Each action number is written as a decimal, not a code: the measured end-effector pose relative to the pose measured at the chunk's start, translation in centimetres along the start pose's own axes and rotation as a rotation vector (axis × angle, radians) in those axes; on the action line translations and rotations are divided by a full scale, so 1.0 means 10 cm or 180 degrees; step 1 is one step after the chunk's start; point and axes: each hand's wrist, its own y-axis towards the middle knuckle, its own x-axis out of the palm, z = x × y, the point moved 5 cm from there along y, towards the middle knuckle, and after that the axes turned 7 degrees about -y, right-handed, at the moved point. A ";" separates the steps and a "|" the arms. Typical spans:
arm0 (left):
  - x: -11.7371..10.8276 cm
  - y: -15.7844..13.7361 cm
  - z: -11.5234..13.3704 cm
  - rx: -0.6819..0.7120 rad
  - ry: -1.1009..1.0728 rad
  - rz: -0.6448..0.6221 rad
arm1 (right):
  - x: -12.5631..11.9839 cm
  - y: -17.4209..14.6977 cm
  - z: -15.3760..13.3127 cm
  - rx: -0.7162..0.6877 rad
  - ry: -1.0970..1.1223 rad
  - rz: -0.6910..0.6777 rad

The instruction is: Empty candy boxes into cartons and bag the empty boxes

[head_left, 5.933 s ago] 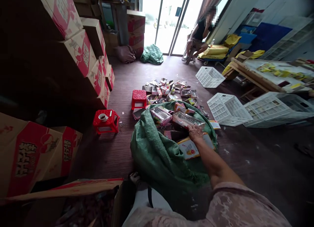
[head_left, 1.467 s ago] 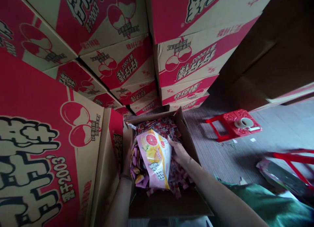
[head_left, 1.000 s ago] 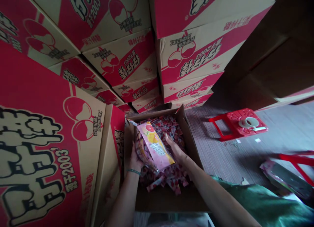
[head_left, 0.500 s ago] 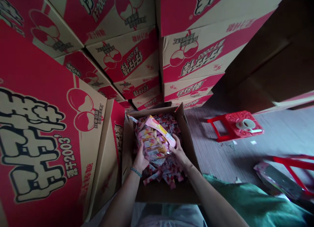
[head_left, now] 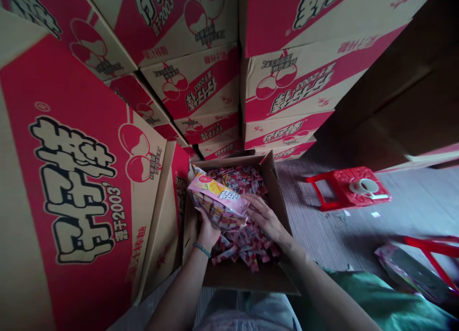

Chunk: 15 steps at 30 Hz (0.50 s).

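Observation:
A clear plastic bag of wrapped candies [head_left: 218, 214] with a pink and yellow header lies tilted over the open cardboard box [head_left: 281, 207]. My left hand [head_left: 208, 229] grips it from the lower left, with the fingers partly hidden underneath. At the bag's right end, my right hand [head_left: 263, 217] has its fingers stretched out against the edge, and the thumb is out of sight. Loose small candies in pink wrappers [head_left: 247, 252] fill the box below.
Stacked red and tan cartons [head_left: 211, 90] rise behind, with a large carton [head_left: 82, 178] close on the left. To the right, a red stool [head_left: 353, 178] bears a white cup [head_left: 366, 186]. Green sheeting [head_left: 373, 293] and a clear plastic package [head_left: 405, 264] lie at the lower right.
The bag has turned so that its header faces up and has shifted left. My right hand has loosened from its grip on the header end, with the fingers now straighter. The view has shifted slightly.

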 end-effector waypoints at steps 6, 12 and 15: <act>-0.52 0.04 -0.18 -0.0742 0.0552 0.1118 | 0.49 -0.08 0.60 0.0748 -0.0362 -0.0343; -0.74 0.01 -0.11 -0.0245 0.1139 0.1455 | 0.65 0.21 0.55 0.0731 -0.0790 -0.0970; -0.72 0.00 -0.03 -0.0017 0.1237 0.1446 | 0.55 0.29 0.48 0.0747 -0.0803 -0.0952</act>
